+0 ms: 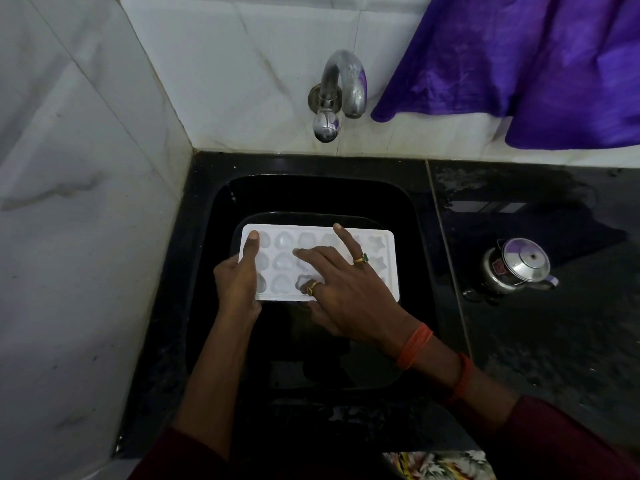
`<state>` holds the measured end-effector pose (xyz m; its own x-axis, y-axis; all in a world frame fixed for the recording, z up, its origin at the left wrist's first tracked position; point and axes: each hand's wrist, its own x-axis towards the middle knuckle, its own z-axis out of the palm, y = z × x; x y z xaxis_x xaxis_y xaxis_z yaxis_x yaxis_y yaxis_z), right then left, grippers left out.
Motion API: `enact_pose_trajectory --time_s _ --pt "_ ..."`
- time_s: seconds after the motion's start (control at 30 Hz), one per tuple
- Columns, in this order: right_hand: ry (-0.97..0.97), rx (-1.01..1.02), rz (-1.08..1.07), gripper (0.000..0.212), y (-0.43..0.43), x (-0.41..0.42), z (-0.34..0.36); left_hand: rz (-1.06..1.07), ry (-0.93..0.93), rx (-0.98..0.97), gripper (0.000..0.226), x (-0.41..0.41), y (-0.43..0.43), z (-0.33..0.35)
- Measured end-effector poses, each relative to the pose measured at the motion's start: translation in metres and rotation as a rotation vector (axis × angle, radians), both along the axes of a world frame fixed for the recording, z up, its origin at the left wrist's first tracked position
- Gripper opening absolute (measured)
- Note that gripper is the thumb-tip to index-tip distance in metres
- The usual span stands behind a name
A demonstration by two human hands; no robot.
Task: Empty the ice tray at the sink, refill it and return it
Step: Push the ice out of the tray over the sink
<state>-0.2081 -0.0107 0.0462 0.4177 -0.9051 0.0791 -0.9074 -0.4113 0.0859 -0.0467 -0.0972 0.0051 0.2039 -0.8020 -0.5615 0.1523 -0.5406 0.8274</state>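
- Left hand (239, 278) grips the white plastic ice tray (388, 271) by its end, thumb laid on top.
- Right hand (346, 292) splayed, ringed fingers pressing down on it.

I see two walls meeting in a corner. The left wall (69, 202) and back wall (242, 46) are both pale veined tile with thin joints. A curved metal tap (343, 88) juts from the back wall. A purple cloth (519, 64) hangs at upper right. Below is a glossy black counter (554, 358), with a blotchy patch (502, 188) near the wall. A small steel pot (516, 268), lid on, stands at right. The light is dim.
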Motion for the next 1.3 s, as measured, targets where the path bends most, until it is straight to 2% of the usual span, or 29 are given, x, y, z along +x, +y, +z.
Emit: enact_pose_trajectory --time_s 0.13,0.73,1.3 --pt "0.023 0.045 -0.012 0.031 0.0006 0.0023 0.0022 -0.005 0.004 -0.001 0.037 -0.0003 0.0024 -0.0025" --pt "-0.014 -0.061 -0.037 0.027 0.0073 0.0086 0.0034 0.001 -0.011 -0.015 0.037 0.0051 0.0051 -0.0037" --pt "-0.007 0.032 -0.097 0.030 0.0086 0.0098 0.0051 -0.017 -0.031 -0.024 0.036 0.0064 0.0075 -0.0035"
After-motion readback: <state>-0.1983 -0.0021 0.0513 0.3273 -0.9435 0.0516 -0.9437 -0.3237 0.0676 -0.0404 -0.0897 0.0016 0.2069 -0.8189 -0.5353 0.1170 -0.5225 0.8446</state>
